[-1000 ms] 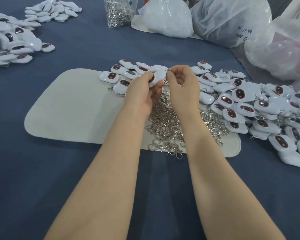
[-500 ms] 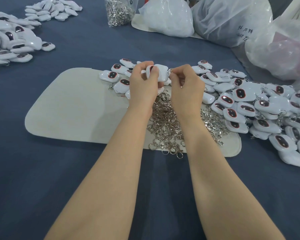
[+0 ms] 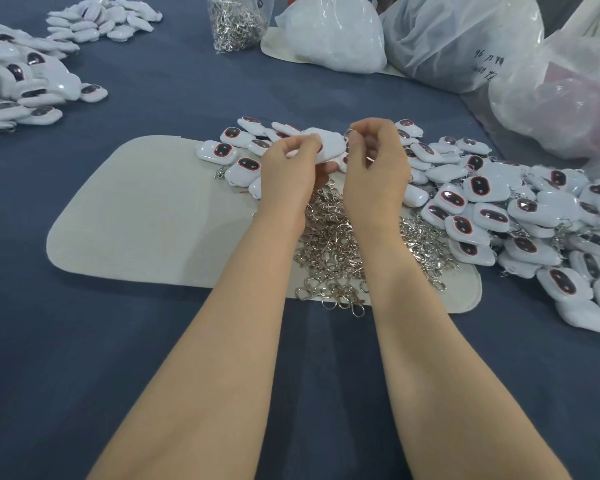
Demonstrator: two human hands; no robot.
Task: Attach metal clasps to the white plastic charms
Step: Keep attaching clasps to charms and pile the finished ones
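My left hand [image 3: 291, 171] holds a white plastic charm [image 3: 331, 143] above the pale felt mat [image 3: 146, 209]. My right hand [image 3: 374, 168] pinches a small metal clasp [image 3: 350, 134] at the charm's right end, fingers touching it. A heap of loose metal clasps [image 3: 336, 251] lies on the mat below both wrists. White charms with dark red-rimmed windows [image 3: 492, 216] spread in a big pile to the right. A few more charms [image 3: 229, 150] lie just left of my hands.
Further charm piles lie at the far left [image 3: 25, 88] and back left [image 3: 101, 19]. A clear bag of clasps [image 3: 232, 22] stands at the back, beside large plastic bags [image 3: 458, 39] along the back right. Dark blue cloth [image 3: 84, 358] covers the table.
The charm has been turned in my left hand, from tilted to lying flatter and higher. My right hand stayed at its right end with the clasp.
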